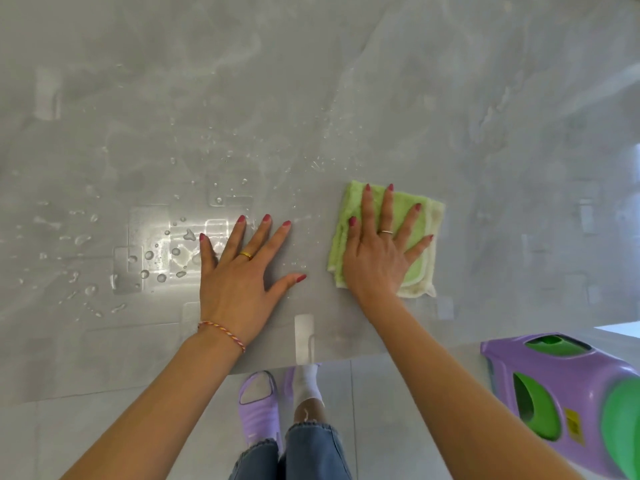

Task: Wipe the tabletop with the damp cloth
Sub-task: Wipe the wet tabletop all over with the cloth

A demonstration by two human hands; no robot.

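A glossy grey marble-look tabletop (346, 81) fills the view. A folded light-green cloth (420, 220) with a cream edge lies flat on it, right of centre. My right hand (379, 251) presses down on the cloth with fingers spread. My left hand (239, 271) rests flat on the bare tabletop to the left of the cloth, fingers apart, holding nothing. Water droplets (152, 261) are scattered over the surface left of and beyond my left hand.
The table's near edge (346, 362) runs below my wrists. A purple and green plastic stool (568, 400) stands on the tiled floor at the lower right. My feet, in purple slippers (259, 407), and jeans show below the edge.
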